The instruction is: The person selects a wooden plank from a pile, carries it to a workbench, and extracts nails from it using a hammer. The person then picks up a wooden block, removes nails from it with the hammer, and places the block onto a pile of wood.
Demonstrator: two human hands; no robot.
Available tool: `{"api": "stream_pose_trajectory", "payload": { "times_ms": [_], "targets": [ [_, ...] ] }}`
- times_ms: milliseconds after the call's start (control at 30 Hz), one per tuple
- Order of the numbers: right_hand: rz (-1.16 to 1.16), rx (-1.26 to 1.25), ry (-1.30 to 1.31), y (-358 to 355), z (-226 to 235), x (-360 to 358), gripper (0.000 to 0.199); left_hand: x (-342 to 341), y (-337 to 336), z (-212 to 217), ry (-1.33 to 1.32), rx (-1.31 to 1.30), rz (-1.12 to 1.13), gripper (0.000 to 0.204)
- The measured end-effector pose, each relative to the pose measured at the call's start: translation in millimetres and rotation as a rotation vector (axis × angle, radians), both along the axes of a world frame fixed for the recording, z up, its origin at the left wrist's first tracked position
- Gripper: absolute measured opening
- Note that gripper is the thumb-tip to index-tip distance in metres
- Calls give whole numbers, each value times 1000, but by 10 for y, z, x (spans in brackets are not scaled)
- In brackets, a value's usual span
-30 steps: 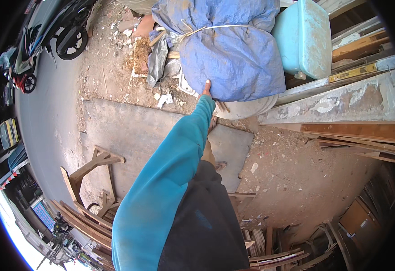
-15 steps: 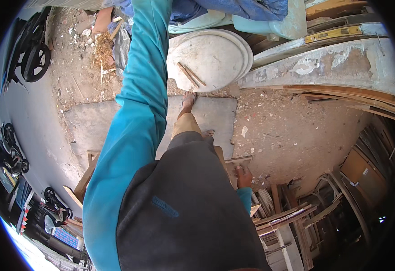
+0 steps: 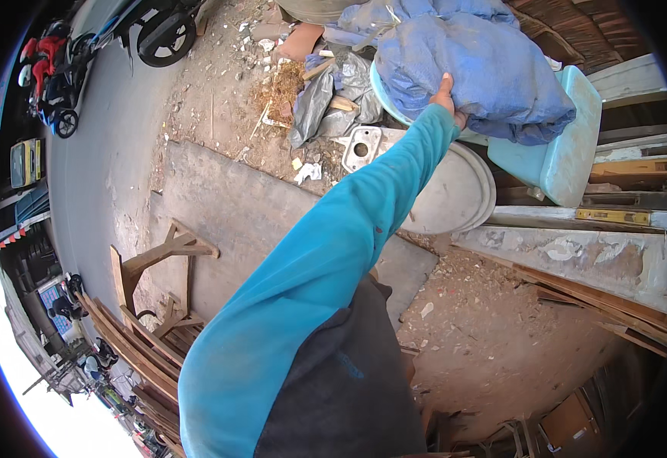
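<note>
My left arm, in a teal sleeve, reaches up and to the right across the view. At its end my left hand is closed on a bunched blue tarp, thumb on top and most fingers hidden in the folds. The tarp lies over a pale turquoise plastic container and covers part of it. Below the hand, partly behind my forearm, lies a round whitish disc. A dirty white plate with a round hole is left of my wrist. My right hand is out of view.
Grey plastic sheeting and rubble lie left of the tarp. A flat board covers the ground, with a wooden frame on its left. Timber and a yellow spirit level are at right. Motorbikes stand along the road.
My view has swung, bringing the whole tarp bundle into sight. My left hand, out of frame before, now shows on the tarp. The right hand, earlier beside my right hip, has left the view.
</note>
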State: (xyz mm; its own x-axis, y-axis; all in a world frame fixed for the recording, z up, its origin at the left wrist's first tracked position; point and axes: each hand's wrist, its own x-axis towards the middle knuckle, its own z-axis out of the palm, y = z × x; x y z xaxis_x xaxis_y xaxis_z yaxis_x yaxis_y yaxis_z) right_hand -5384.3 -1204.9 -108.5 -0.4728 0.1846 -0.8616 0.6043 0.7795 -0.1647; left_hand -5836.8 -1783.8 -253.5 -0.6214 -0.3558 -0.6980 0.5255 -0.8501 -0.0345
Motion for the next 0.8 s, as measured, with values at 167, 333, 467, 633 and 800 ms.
{"api": "stream_pose_trajectory", "payload": {
  "times_ms": [167, 333, 467, 633, 800],
  "targets": [
    [-47, -111, 64, -564, 113, -661, 46, 972, -29, -858, -518, -82, -451, 83],
    [-190, -96, 174, -747, 347, -765, 55, 2098, 496, -826, -712, -430, -1111, 65],
    [-230, -143, 215, -262, 176, -388, 56, 3490, 839, -476, -885, -1055, -1564, 65],
    [-75, -203, 170, -211, 269, 89, 57, 5798, 1087, -183, -975, -810, -1718, 65],
    [148, -304, 119, -392, 378, 438, 55, 7858, 1629, 67, -1210, -809, -1762, 64]
  ]
}}
